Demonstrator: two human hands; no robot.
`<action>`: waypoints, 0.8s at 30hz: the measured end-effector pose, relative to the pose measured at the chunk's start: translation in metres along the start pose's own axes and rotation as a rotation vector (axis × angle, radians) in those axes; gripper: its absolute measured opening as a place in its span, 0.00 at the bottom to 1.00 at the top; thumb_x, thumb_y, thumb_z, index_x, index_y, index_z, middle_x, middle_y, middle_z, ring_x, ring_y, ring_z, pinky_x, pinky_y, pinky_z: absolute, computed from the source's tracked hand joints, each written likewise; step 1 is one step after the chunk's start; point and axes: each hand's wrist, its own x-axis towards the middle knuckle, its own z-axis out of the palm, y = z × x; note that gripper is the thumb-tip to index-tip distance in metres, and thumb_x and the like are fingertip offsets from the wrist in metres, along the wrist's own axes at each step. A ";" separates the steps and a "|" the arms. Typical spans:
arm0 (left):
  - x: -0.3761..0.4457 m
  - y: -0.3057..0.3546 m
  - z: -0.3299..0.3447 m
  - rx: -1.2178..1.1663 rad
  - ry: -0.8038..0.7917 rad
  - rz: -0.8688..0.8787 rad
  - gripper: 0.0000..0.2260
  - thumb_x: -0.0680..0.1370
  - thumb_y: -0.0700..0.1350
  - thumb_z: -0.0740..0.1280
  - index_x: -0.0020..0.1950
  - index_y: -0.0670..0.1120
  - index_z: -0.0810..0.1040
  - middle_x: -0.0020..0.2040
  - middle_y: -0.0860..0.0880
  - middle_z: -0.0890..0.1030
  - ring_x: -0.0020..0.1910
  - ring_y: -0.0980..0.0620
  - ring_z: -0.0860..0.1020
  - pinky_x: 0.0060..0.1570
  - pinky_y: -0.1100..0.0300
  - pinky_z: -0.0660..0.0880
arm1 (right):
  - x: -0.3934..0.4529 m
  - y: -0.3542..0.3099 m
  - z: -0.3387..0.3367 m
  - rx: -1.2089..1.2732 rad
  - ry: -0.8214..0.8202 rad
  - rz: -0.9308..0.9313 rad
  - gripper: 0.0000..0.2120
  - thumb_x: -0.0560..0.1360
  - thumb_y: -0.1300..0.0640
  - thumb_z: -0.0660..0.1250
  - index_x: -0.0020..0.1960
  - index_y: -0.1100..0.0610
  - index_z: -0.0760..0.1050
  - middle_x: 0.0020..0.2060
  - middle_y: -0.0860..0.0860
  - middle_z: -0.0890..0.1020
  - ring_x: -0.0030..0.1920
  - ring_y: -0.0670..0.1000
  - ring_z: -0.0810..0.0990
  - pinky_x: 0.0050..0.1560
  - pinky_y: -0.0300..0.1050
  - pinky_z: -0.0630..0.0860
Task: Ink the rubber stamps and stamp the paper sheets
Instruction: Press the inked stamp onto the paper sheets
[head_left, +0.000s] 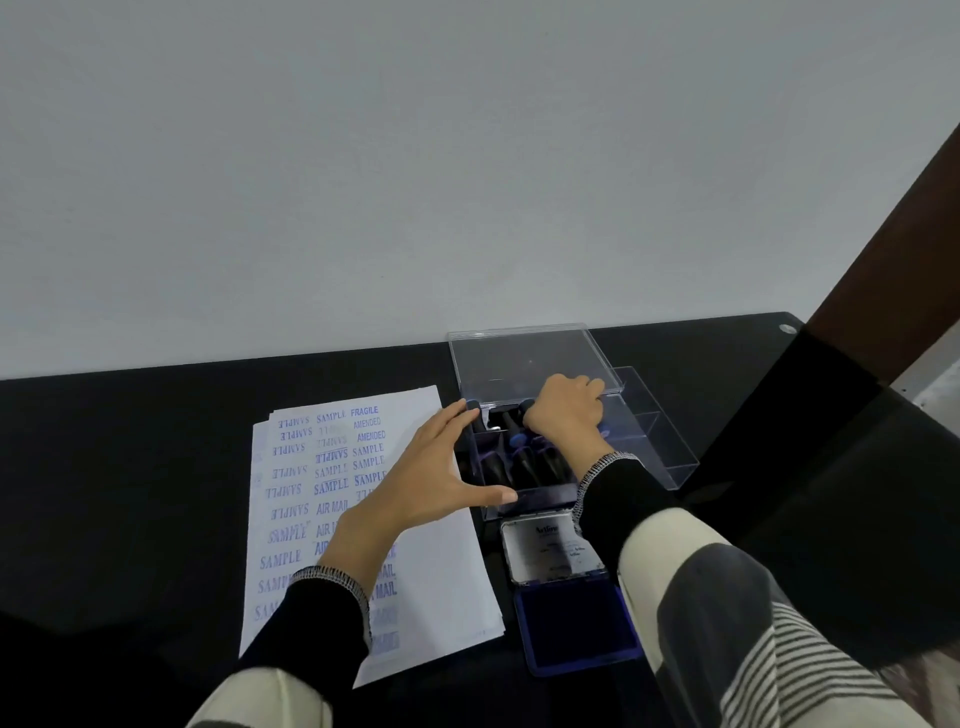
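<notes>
Black glossy surface (130, 467) ran along a pale wall and carried everything. Paper sheets (447, 561), white, a loose stack at centre, top sheet already printed in blue columns reading SAMPLE, AIR MAIL, AMENDED, FRAGILE; right margin unprinted. Clear plastic case (670, 441), just right of the sheets, lid propped open behind, held the rubber stamps (524, 462), dark-handled, lying in a row. Ink pad (576, 629), blue, open, lid folded back, sat just below the case, evidently within easy reach for inking. Left hand (431, 478), fingers straight and spread, pressed against the case's left wall, probably to steady it. Right hand (566, 410), curled down inside the case over the stamps; whether it gripped one could not be told.
</notes>
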 end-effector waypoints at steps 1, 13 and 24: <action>0.000 -0.001 0.001 0.007 0.005 0.003 0.49 0.63 0.67 0.73 0.78 0.59 0.53 0.78 0.63 0.48 0.76 0.60 0.48 0.73 0.53 0.54 | -0.001 0.001 0.001 0.017 0.005 -0.005 0.21 0.73 0.53 0.68 0.62 0.62 0.71 0.64 0.63 0.69 0.65 0.61 0.63 0.59 0.50 0.69; -0.022 0.012 0.006 -0.022 0.099 -0.009 0.31 0.74 0.61 0.68 0.74 0.55 0.65 0.75 0.55 0.63 0.74 0.54 0.61 0.71 0.54 0.61 | -0.046 0.012 -0.027 1.032 0.076 -0.180 0.07 0.74 0.58 0.70 0.51 0.57 0.76 0.43 0.50 0.80 0.46 0.50 0.80 0.42 0.36 0.73; -0.121 0.023 0.054 -0.033 0.214 0.069 0.09 0.78 0.55 0.66 0.58 0.57 0.79 0.58 0.63 0.77 0.61 0.65 0.71 0.64 0.61 0.68 | -0.145 0.079 -0.013 1.128 0.008 -0.266 0.08 0.77 0.57 0.68 0.54 0.55 0.71 0.37 0.55 0.81 0.35 0.47 0.81 0.39 0.40 0.78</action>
